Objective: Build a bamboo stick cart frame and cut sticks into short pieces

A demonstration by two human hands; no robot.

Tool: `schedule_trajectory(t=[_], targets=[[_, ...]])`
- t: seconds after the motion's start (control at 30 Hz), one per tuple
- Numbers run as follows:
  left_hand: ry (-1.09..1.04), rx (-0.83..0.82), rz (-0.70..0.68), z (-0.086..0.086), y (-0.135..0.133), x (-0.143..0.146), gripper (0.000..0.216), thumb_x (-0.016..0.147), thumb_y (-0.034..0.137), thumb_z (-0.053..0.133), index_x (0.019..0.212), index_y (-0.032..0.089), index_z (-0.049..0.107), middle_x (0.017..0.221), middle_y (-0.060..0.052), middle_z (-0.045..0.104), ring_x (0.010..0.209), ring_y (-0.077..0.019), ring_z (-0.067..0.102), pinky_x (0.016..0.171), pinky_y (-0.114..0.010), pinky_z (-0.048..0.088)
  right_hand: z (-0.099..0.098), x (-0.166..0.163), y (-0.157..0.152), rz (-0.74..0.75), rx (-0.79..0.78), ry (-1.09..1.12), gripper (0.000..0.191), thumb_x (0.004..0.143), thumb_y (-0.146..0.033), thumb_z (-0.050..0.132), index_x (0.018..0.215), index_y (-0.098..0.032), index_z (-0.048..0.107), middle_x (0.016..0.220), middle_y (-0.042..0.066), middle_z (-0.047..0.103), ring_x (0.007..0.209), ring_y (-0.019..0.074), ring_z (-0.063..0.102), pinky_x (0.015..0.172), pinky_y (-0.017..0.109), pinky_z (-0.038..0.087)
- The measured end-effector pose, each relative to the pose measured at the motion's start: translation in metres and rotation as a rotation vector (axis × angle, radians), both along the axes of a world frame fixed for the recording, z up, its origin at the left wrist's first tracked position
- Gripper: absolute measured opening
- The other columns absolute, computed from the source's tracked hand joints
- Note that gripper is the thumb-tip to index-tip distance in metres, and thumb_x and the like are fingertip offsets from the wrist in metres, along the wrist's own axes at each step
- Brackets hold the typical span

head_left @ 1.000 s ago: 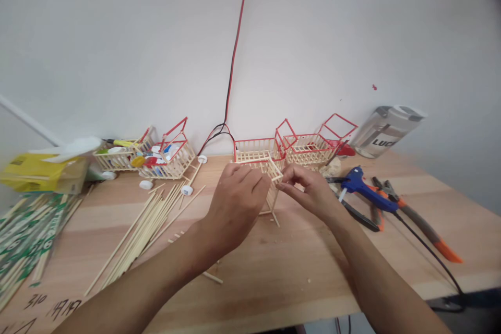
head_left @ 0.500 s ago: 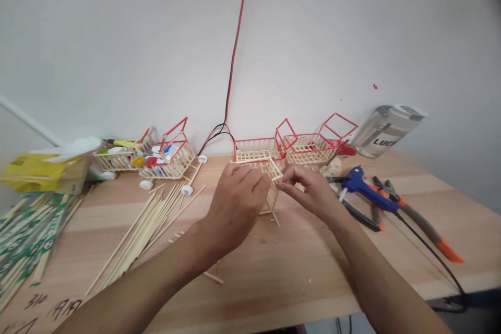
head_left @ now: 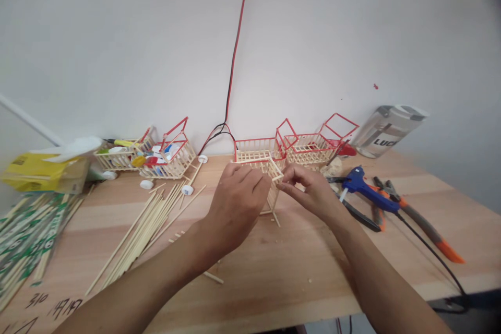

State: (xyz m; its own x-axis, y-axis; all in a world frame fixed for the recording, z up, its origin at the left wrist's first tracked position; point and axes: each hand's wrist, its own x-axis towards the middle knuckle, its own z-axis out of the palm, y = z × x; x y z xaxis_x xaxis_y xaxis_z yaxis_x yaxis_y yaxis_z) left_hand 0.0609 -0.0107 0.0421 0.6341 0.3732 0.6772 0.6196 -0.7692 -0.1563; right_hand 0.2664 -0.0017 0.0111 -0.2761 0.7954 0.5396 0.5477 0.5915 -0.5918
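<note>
A small cart frame of pale wooden sticks [head_left: 273,195] stands on the table before me, partly hidden by my fingers. My left hand [head_left: 240,201] is closed over its near left side, the fingertips out of sight behind the knuckles. With thumb and forefinger together, my right hand [head_left: 303,185] pinches the frame's upper right corner. Just behind the frame is a basket with a red rim [head_left: 256,141], and a second red-rimmed basket [head_left: 309,148] is to its right.
Two stick carts, one holding bottle caps [head_left: 166,159], stand at the back left near loose wooden sticks [head_left: 146,229]. On the right lie a blue glue gun [head_left: 366,188], orange-handled pliers [head_left: 426,227] and a clear container [head_left: 391,130]. A yellow packet [head_left: 33,172] is far left.
</note>
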Motion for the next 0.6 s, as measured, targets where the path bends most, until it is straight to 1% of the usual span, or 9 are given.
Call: schedule_trajectory(t=[0.6], targets=[[-0.004,-0.005,-0.002,0.0001,-0.0007,-0.0005,0.012,0.092,0.014,0.047,0.091,0.015,0.059,0.075,-0.003,0.056,0.075,-0.0193,0.047,0.070,-0.034,0.034,0.0019,-0.0010,-0.0012,-0.009,-0.002,-0.005,0.021,0.087,-0.033,0.058,0.072,-0.020,0.050,0.068,0.000,0.055,0.061,0.0117,0.050,0.057,0.025,0.039]])
